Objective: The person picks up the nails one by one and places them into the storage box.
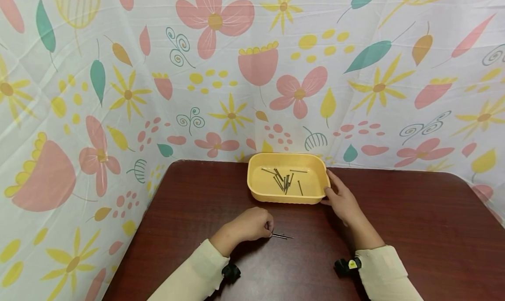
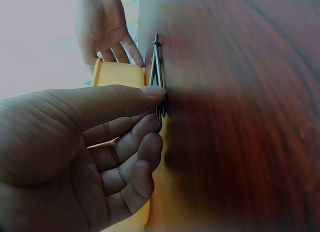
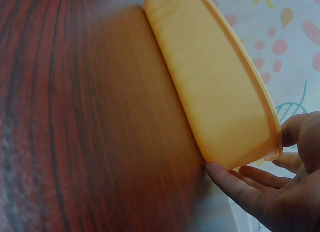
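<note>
Between thumb and forefinger my left hand (image 1: 250, 224) pinches several thin metal nails (image 1: 282, 236), low over the table in front of a yellow basin. In the left wrist view the nails (image 2: 157, 67) lie in a narrow bundle, pointed away from the palm, and the other fingers curl loosely. The yellow basin (image 1: 288, 199) stands upright and holds more nails (image 1: 285, 182), scattered on its floor. At the basin's right end rests my right hand (image 1: 345, 203), its fingers spread. In the right wrist view its thumb touches the basin's lower edge (image 3: 235, 117).
The dark red wooden table (image 1: 189, 204) reaches back to a white cloth (image 1: 232, 134) printed with flowers and leaves. This cloth also hangs along the left side. Black wrist straps (image 1: 230, 272) sit at both sleeve cuffs.
</note>
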Action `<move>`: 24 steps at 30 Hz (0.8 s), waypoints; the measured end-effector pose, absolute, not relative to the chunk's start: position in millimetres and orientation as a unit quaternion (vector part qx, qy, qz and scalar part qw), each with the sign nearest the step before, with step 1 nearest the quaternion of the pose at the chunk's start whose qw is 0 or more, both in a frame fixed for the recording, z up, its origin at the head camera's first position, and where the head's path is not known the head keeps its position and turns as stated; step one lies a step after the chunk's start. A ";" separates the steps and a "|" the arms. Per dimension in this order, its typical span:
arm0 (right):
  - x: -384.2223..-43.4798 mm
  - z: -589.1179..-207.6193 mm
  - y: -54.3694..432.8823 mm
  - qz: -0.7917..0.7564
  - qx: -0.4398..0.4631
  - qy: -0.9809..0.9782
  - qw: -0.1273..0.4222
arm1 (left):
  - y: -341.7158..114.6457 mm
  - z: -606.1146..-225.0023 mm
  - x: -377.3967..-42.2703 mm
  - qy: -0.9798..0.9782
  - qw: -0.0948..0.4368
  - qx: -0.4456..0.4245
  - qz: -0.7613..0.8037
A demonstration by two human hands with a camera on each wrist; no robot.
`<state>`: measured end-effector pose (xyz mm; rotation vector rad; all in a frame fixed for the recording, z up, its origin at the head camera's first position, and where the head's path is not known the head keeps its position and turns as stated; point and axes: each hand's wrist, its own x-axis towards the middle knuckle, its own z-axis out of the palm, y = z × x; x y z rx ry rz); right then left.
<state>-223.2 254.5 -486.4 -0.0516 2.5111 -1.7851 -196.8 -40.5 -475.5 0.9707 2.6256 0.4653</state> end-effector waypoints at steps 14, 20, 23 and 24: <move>-222.1 -484.5 254.4 -0.577 -0.012 0.816 0.029 | -41.3 -469.6 -195.6 0.911 0.152 0.350 0.154; -221.8 -484.0 254.3 -0.579 -0.013 0.815 0.026 | -42.0 -466.6 -195.7 0.913 0.157 0.340 0.161; -222.3 -484.6 254.3 -0.577 -0.014 0.816 0.027 | -42.6 -464.3 -196.0 0.914 0.156 0.338 0.165; -222.6 -484.9 254.2 -0.576 -0.014 0.817 0.027 | -42.7 -463.5 -196.0 0.914 0.156 0.337 0.167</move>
